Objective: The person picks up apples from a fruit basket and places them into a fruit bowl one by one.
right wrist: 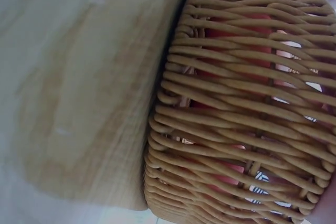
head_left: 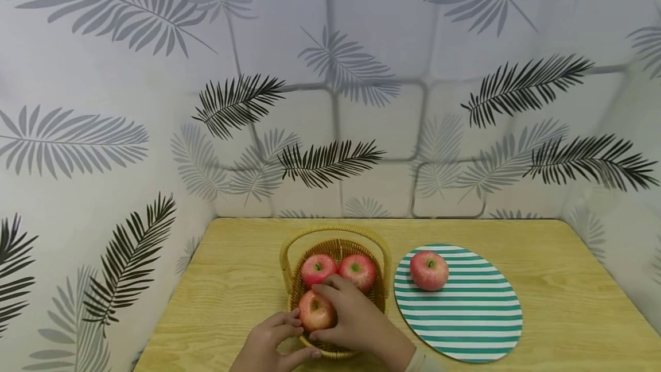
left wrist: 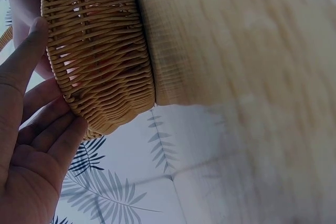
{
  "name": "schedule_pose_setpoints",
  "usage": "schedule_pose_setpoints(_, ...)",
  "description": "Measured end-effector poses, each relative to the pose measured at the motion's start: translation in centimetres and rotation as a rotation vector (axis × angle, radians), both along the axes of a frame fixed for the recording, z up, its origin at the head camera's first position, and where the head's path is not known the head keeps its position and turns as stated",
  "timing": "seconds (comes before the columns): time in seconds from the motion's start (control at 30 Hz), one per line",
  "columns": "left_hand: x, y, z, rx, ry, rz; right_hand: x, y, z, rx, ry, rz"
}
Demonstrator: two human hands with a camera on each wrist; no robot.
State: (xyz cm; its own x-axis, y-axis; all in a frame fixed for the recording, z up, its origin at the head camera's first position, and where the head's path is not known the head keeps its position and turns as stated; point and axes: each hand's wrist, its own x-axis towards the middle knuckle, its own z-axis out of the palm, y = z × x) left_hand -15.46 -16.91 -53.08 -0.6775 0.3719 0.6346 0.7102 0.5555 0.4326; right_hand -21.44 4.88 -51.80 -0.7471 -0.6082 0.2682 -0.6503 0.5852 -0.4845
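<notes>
A wicker basket (head_left: 386, 297) with an arched handle stands on the table, and two red apples (head_left: 318, 270) lie at its back. My right hand (head_left: 356, 317) grips a paler red apple (head_left: 316, 312) at the front of the basket, fingers over its top and thumb low on its near side. At the front left rim, my left hand (head_left: 271, 340) holds the basket, fingertips beside that apple and thumb along the near edge. From the left wrist, the thumb and fingers of the left hand (left wrist: 37, 129) show spread along the woven rim. Weave (right wrist: 252, 103) hides most of the right hand in its wrist view.
Right of the basket lies an oval mat (head_left: 465, 314) with green and white stripes, bearing another red apple (head_left: 429, 271). The wooden table (head_left: 222, 280) meets a leaf-patterned wall (head_left: 372, 188) at the back.
</notes>
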Motion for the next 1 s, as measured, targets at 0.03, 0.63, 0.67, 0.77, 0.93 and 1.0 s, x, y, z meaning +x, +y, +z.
schedule_pose_setpoints(0.03, 0.0, 0.0, -0.1, 0.000, 0.001, -0.002, 0.0, -0.1, 0.0, 0.000, 0.000, 0.000)
schedule_pose_setpoints(0.63, 0.4, 0.2, 0.1, -0.015, -0.037, 0.025, 0.6, 0.0, 0.5, -0.044, 0.059, -0.007)
schedule_pose_setpoints(0.67, 0.4, 0.2, 0.1, -0.016, -0.038, 0.026, 0.6, 0.1, 0.5, -0.049, 0.072, -0.006)
schedule_pose_setpoints(0.77, 0.4, 0.2, 0.1, -0.028, -0.055, 0.037, 0.7, 0.4, 0.8, -0.063, 0.089, -0.010)
schedule_pose_setpoints(0.93, 0.3, 0.1, 0.2, -0.031, -0.112, 0.053, 0.7, 0.9, 1.3, -0.084, 0.092, -0.032)
schedule_pose_setpoints(1.0, 0.4, 0.1, 0.2, -0.027, -0.129, 0.059, 0.8, 1.1, 1.4, -0.088, 0.092, -0.038)
